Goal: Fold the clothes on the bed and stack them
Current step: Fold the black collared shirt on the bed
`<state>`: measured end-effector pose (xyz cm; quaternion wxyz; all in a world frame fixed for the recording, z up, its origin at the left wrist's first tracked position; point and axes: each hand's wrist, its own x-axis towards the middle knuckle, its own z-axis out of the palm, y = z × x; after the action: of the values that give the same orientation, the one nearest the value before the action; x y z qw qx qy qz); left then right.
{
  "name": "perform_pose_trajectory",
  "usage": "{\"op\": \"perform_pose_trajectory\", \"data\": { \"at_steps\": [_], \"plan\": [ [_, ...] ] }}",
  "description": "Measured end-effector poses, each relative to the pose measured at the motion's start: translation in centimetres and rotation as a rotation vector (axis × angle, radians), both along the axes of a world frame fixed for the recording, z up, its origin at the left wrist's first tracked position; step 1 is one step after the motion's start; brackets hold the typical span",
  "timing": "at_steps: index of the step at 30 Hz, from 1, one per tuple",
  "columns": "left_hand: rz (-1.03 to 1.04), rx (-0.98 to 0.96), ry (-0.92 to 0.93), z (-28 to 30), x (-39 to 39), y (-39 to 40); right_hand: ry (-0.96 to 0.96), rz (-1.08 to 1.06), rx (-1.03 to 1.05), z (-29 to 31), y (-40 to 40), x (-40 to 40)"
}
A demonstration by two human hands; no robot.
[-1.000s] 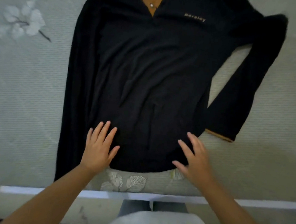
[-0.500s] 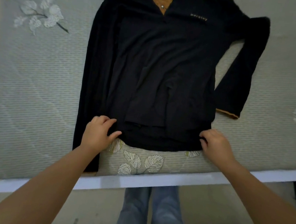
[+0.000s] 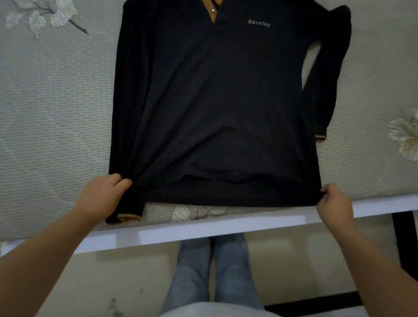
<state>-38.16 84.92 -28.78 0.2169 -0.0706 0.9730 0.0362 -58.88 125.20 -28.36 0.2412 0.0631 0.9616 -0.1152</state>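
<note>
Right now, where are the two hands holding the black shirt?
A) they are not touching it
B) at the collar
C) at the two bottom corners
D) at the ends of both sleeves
C: the left hand and the right hand each pinch a bottom corner of the black shirt, pulling its hem taut near the bed edge.

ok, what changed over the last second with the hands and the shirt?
Both hands went from lying flat on the black shirt to gripping its hem: left hand at the near-left corner by the sleeve, right hand at the near-right corner. The hem now looks pulled wide and smoother. The shirt remains face up on the bed, sleeves alongside.
</note>
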Motion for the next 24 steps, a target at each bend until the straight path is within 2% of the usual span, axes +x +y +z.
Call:
{"op": "perform_pose_trajectory", "data": {
  "at_steps": [2, 4, 7, 8, 10, 12, 15, 18, 22, 24],
  "plan": [
    [0.136, -0.044, -0.153, 0.3, 0.7, 0.3, -0.134, 0.004, 0.076, 0.4, -0.4, 0.9],
    [0.266, -0.049, -0.145, 1.1, 0.6, 1.6, -0.097, 0.093, 0.138, 1.1, -1.4, 1.8],
    [0.128, -0.044, 0.116, 1.4, -0.6, 4.1, 0.175, 0.452, 0.058, 1.2, -3.8, 3.3],
    [0.061, -0.041, 0.18, 1.2, -1.2, 4.8, 0.212, 0.57, 0.025, 1.2, -4.7, 3.8],
    [0.008, -0.003, 0.204, 1.2, -2.7, 5.7, 0.151, 0.736, 0.038, 0.3, -6.3, 3.9],
    [-0.006, 0.039, 0.191, 0.4, -3.5, 5.9, 0.065, 0.773, 0.119, -0.7, -7.4, 3.9],
    [-0.037, 0.037, 0.2, -0.4, -3.6, 5.4, 0.1, 0.765, 0.075, -1.5, -7.4, 3.2],
    [-0.043, 0.056, 0.236, -0.5, -3.1, 4.5, 0.065, 0.897, 0.036, -1.3, -6.3, 1.7],
    [-0.147, 0.089, 0.177, 0.4, -1.1, 3.0, 0.038, 0.964, 0.003, 0.4, -4.1, 1.4],
    [-0.188, 0.089, 0.127, 1.1, -0.2, 2.4, -0.043, 0.991, 0.12, 0.6, -3.0, 1.9]
  ]
}}
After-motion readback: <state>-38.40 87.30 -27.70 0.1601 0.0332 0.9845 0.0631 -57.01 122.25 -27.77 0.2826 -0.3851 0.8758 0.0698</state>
